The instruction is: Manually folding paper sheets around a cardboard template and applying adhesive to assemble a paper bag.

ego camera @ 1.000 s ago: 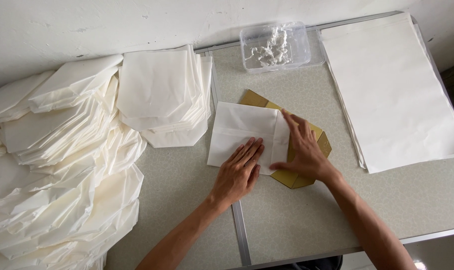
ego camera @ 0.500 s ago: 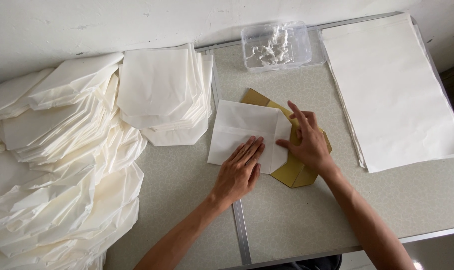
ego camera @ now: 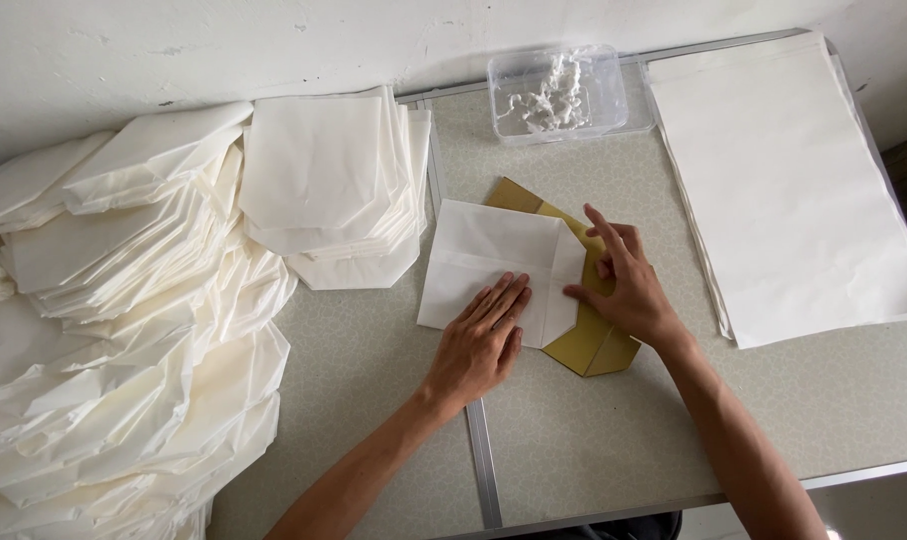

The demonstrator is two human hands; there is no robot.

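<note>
A folded white paper sheet lies on a tan cardboard template in the middle of the grey table. My left hand presses flat on the paper's lower edge, fingers together. My right hand rests at the paper's right side, over the template, its thumb touching the folded corner and its fingers spread and lifted. Neither hand grips anything.
A stack of folded white papers sits just left of the work spot, and a large heap of them covers the table's left side. A clear plastic tub stands at the back. Flat white sheets are stacked at the right.
My right hand has lifted off the paper's right part and shifted slightly right, fingers now raised. The right corner flap lies folded. My left hand has stayed put.
</note>
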